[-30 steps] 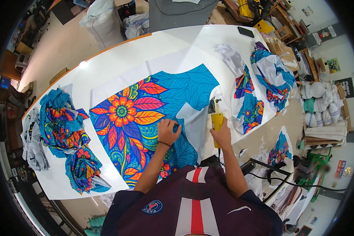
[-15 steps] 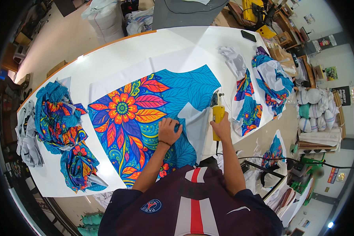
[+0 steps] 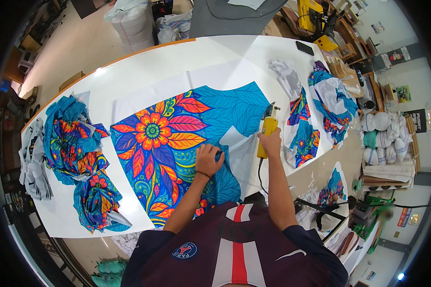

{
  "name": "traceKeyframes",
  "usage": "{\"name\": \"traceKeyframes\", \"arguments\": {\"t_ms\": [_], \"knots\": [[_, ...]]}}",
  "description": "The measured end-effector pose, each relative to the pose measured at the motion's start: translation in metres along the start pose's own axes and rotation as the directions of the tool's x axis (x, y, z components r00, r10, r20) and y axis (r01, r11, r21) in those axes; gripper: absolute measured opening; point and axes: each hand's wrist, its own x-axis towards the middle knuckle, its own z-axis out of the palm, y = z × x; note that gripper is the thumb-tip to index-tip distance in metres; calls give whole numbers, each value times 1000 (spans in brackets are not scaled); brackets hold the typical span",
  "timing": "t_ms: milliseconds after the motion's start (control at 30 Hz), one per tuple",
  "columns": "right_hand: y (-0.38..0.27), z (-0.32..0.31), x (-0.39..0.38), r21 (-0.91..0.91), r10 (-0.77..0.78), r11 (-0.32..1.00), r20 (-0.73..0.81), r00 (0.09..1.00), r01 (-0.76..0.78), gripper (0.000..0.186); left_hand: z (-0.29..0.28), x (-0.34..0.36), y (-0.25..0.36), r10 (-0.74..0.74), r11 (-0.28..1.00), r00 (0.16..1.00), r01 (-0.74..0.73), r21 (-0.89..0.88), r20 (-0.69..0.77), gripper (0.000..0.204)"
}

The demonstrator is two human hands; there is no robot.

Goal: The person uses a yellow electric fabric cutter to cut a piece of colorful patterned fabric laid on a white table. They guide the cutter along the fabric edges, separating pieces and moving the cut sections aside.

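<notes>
Printed fabric (image 3: 177,129), teal with orange and red flowers, lies spread on the white table (image 3: 143,71). My left hand (image 3: 209,160) rests on its middle, fingers curled; something small and dark blue shows between thumb and fingers, too hidden to name. In my right hand (image 3: 271,142) is a yellow electric fabric cutter (image 3: 268,129), gripped round its body. The cutter's head sits at the upper right edge of the fabric, and its cord hangs down toward me. A white flap of fabric (image 3: 237,155) is folded over between my hands.
Crumpled printed fabric (image 3: 72,138) is heaped at the table's left, beside grey-white cloth strips (image 3: 33,160). Printed offcuts (image 3: 304,134) and another bunched piece (image 3: 333,100) lie on the right. A black phone (image 3: 304,47) is near the far right edge. Someone sits beyond, at lower right.
My right hand has moved the cutter a little farther from me along the fabric's right edge, and the cutter now tilts to the right. My left hand stays on the same spot.
</notes>
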Motion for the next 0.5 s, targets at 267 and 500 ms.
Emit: {"name": "traceKeyframes", "arguments": {"t_ms": [267, 500], "knots": [[-5, 21, 30, 132, 106, 987, -110, 988, -91, 84, -2, 0, 1, 6, 1000, 1000, -6, -12, -15, 18], [-2, 26, 62, 360, 226, 918, -137, 964, -164, 87, -9, -4, -1, -21, 999, 998, 18, -48, -55, 29]]}}
